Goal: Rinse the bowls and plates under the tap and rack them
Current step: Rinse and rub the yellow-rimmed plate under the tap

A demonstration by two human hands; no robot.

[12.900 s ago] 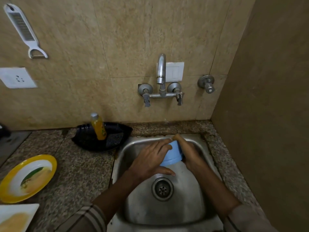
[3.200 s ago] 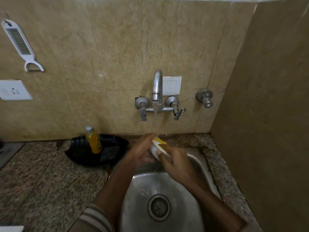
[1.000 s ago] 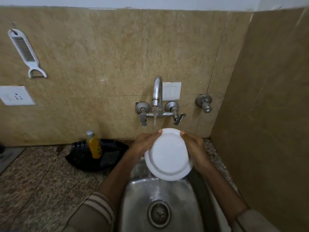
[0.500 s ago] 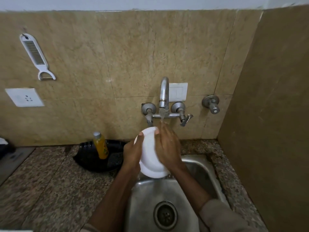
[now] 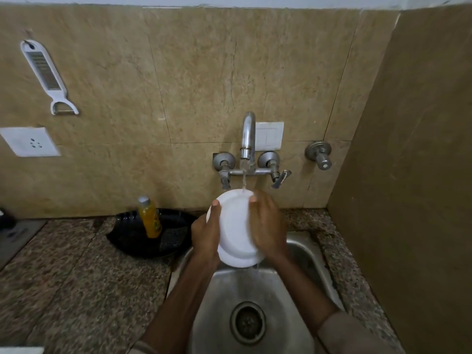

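Your left hand (image 5: 205, 236) grips the white plate (image 5: 233, 226) by its left rim, right hand (image 5: 268, 226) pressed flat on it, tap (image 5: 247, 134) water striking its top edge.

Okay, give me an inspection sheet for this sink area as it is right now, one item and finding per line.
Surface: speckled granite counter around a steel sink.
Job's things: white plate held tilted under the running tap, water landing at its top rim; no rack or bowls seen.
Clutter: yellow bottle standing in a black tray left of the sink.
Hands: left hand grips the plate's left rim; right hand covers its right side, grip unclear.
Cables: nothing seen.
Surroundings: tiled wall with a hanging white grater, socket, switch plate and spare valve.
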